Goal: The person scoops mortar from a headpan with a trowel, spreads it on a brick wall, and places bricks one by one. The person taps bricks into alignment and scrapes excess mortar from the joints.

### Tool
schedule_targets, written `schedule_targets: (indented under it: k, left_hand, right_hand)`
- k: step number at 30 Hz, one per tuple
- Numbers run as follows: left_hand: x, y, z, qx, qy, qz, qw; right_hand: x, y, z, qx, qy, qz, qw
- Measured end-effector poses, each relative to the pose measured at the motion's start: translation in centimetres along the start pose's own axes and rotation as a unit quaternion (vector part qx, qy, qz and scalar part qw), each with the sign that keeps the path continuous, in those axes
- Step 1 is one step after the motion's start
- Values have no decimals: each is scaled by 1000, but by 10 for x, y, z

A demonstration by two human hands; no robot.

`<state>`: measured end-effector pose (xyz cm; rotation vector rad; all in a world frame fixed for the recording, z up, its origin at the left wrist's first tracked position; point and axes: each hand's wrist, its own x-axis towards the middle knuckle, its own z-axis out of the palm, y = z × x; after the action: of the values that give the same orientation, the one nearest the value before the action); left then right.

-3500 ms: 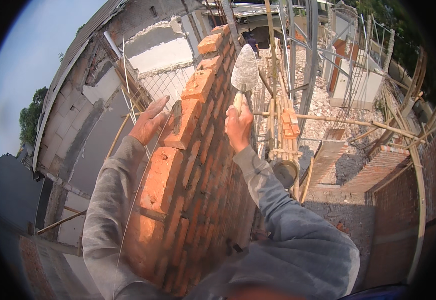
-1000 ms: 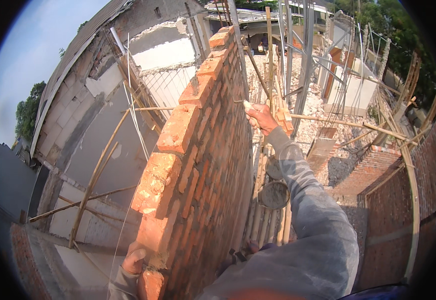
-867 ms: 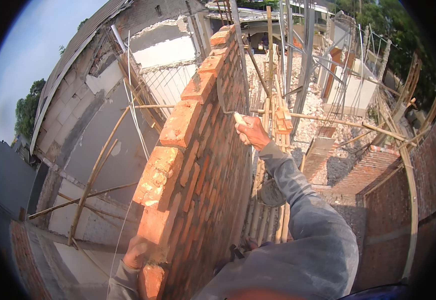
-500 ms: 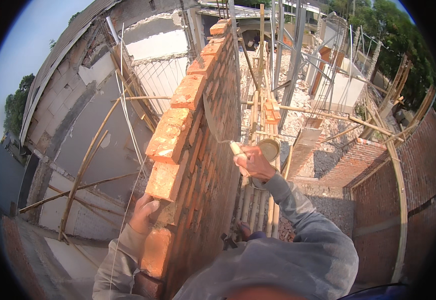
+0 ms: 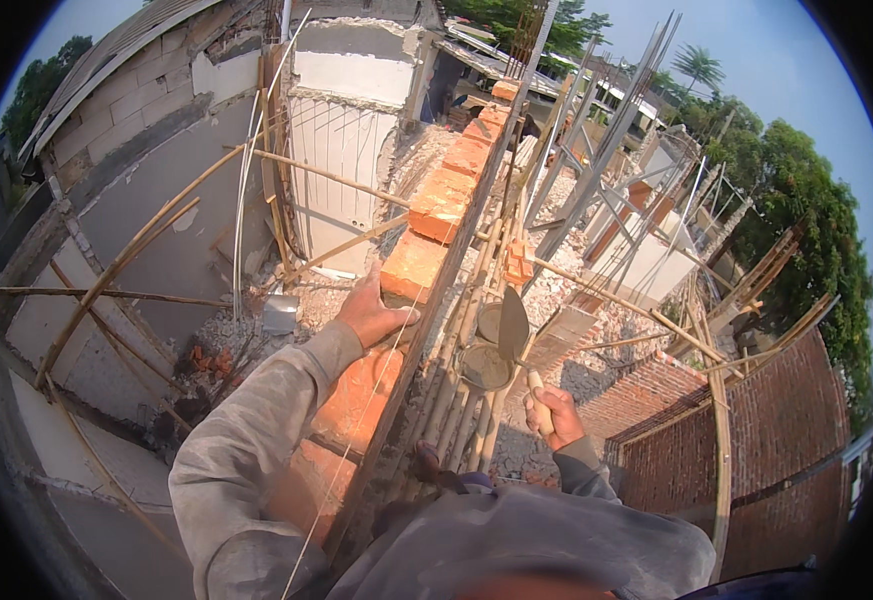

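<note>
My left hand (image 5: 368, 312) rests on top of the brick wall, thumb stretched across the joint and fingers at the near outer corner of an orange brick (image 5: 414, 266). Its thumb and fingers are apart, with nothing gripped. Closer to me, another brick (image 5: 360, 400) lies in the same course. A thin string (image 5: 348, 455) runs along the wall top. To the right, my right hand (image 5: 553, 412) is closed around the light handle of a trowel (image 5: 513, 325), blade upward. The blade is beside two round containers of grey mortar (image 5: 486, 367), partly covering them.
Bamboo scaffold poles (image 5: 471, 430) run below, right of the wall. A small stack of bricks (image 5: 518, 262) sits farther along them. A horizontal bamboo pole (image 5: 596, 290) crosses to the right. Steel uprights (image 5: 596, 150) rise beyond. Rubble and a plastered wall (image 5: 186, 200) lie left.
The view has turned and shifted. My right hand has moved the trowel away from the wall's side, out over the mortar containers. My left hand stays by the brick's end, its thumb more stretched out.
</note>
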<state>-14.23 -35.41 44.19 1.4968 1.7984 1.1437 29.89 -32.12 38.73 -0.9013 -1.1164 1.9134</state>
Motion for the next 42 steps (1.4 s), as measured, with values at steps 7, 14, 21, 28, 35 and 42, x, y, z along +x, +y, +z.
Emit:
schedule_targets:
  k: [7, 14, 21, 28, 35, 42]
  left_hand:
    - [-1, 6, 3, 48, 19, 0, 999]
    - [-9, 19, -2, 72, 25, -22, 997]
    - [-38, 60, 7, 195, 109, -21, 974]
    - [-49, 99, -3, 217, 136, 63, 965]
    - [-113, 151, 58, 223, 19, 134, 965]
    - [-106, 206, 180, -22, -194, 123, 973]
  right_hand:
    - [-9, 7, -13, -23, 58, -19, 998]
    - [-19, 33, -35, -116, 124, 67, 983]
    - [-16, 90, -63, 6, 162, 105, 981]
    - [-13, 67, -27, -71, 198, 90, 974]
    - [-3, 106, -50, 6, 224, 109, 968]
    - [-1, 172, -30, 126, 169, 32, 977]
